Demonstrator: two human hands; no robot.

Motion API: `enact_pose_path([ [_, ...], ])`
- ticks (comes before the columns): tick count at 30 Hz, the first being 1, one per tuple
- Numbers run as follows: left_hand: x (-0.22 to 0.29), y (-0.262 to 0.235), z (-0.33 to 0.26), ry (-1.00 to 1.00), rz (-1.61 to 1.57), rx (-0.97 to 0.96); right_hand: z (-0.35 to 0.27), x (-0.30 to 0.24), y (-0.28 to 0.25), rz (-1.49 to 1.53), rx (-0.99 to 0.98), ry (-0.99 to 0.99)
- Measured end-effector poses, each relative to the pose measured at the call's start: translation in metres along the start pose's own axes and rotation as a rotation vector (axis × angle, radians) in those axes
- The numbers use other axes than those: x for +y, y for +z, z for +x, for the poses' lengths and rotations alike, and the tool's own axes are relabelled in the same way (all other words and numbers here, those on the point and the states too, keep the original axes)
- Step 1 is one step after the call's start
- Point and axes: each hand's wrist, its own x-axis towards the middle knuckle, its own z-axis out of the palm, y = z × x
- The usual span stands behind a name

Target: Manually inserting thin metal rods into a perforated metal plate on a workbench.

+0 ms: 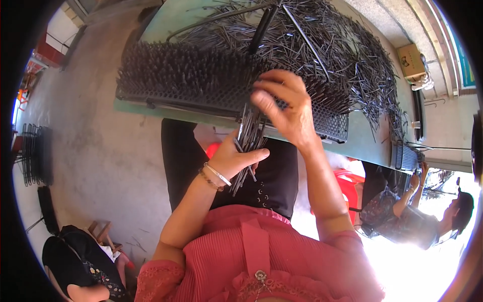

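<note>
A bundle of thin dark metal rods (251, 132) is gripped in my left hand (232, 157), the thumb laid across it. The rods point up toward the front edge of a black perforated rack (201, 104). My right hand (287, 108) hovers just above the bundle's upper end and the rack, its fingers bent and smeared by motion. Whether a rod is between its fingertips I cannot make out. Many dark rods (176, 68) stand upright in the rack's holes, densely packed on the left; some holes near the front edge show bare.
Loose rods (322, 45) lie heaped behind the rack on the green table (375, 133), under a black metal frame (264, 27). A cardboard box (411, 63) is at the far right. Another person (402, 216) works at a rack on the right; someone else sits at lower left.
</note>
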Motion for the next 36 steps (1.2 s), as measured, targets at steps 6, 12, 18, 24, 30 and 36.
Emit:
enact_pose_path([
  [6, -0.003, 0.005, 0.008, 0.367, 0.321, -0.036, -0.018, -0.024, -0.004, 0.017, -0.349, -0.057],
  [12, 0.004, 0.006, 0.005, 0.051, 0.000, -0.202, -0.015, -0.004, -0.015, 0.519, -0.347, 0.295],
  [18, -0.001, 0.002, 0.009, -0.105, -0.205, -0.180, 0.001, 0.013, -0.022, 0.664, 0.120, 0.595],
  [24, 0.002, 0.011, 0.008, -0.112, -0.347, -0.127, 0.011, 0.041, 0.003, 0.349, 0.350, 0.412],
  [30, -0.011, -0.001, 0.010, -0.105, -0.271, -0.117, 0.017, 0.037, 0.009, 0.190, 0.341, 0.241],
  [36, -0.003, 0.009, 0.006, -0.098, -0.242, -0.067, 0.013, 0.041, 0.020, -0.304, 0.253, -0.089],
])
